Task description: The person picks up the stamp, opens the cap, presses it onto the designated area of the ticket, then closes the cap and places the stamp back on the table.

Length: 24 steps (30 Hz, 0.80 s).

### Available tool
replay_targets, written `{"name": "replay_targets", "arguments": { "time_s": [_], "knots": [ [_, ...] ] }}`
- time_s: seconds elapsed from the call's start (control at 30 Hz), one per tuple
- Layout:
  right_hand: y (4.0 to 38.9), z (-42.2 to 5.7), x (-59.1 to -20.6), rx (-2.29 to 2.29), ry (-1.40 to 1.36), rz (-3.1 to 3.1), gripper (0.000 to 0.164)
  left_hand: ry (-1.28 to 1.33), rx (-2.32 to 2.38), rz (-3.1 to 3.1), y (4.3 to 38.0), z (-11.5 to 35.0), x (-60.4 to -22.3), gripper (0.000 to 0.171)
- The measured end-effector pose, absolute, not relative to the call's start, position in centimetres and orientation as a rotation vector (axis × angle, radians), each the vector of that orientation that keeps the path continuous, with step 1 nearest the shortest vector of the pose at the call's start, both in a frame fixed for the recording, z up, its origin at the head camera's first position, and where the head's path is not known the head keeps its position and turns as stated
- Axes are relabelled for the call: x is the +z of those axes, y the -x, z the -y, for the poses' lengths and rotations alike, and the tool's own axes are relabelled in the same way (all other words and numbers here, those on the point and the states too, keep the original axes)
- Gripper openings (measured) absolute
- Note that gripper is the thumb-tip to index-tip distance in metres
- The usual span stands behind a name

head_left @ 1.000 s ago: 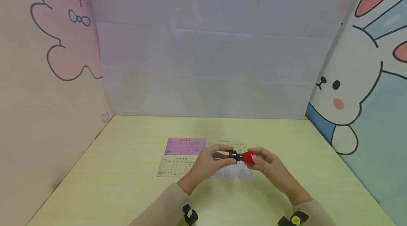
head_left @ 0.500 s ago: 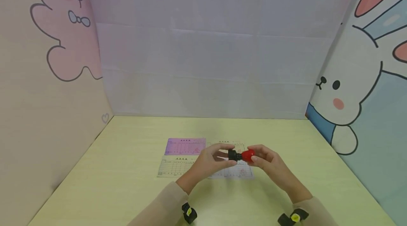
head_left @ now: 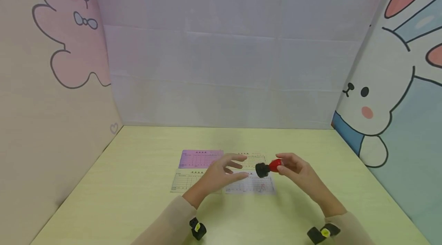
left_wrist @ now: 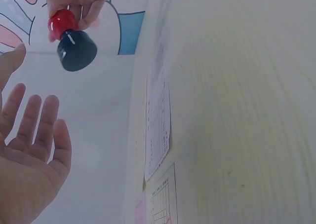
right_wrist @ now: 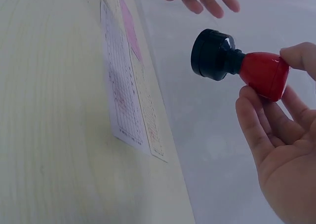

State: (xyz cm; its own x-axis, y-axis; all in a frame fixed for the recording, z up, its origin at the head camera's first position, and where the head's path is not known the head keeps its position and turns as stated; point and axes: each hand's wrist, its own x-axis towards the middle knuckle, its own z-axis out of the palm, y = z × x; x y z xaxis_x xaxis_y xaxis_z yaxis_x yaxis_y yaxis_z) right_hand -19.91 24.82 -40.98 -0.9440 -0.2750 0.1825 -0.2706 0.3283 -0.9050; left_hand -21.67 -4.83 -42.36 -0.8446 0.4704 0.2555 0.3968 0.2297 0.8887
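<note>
A stamp with a red handle and a black round head is held in the air over the printed forms. My right hand grips its red handle between thumb and fingers. In the right wrist view the black head points away from that hand, toward the left one. My left hand hangs over the forms with fingers apart and nothing between them. The left wrist view shows its spread fingers below the stamp, with a gap between.
Beneath the hands, several printed forms lie together on the pale table: a purple one at back left, a yellowish one at front left, a white one at front right. A white cloth wall stands behind.
My left hand has let go of the black head and drawn back to the left. The right hand has moved slightly right with the stamp, whose head now tips lower.
</note>
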Motion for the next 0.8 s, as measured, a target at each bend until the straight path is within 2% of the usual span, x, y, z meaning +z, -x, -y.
{"name": "replay_targets", "arguments": {
  "time_s": [0.5, 0.8],
  "knots": [
    [20.9, -25.7, -41.9, -1.405, 0.404, -2.949, 0.038, -0.867, 1.665, -2.472, 22.0, 6.3, -42.6, 0.041],
    [21.6, -26.7, -43.0, -1.290, 0.389, -3.040, 0.043, -0.825, 1.645, -2.496, 22.0, 7.2, -42.6, 0.040]
  ]
}}
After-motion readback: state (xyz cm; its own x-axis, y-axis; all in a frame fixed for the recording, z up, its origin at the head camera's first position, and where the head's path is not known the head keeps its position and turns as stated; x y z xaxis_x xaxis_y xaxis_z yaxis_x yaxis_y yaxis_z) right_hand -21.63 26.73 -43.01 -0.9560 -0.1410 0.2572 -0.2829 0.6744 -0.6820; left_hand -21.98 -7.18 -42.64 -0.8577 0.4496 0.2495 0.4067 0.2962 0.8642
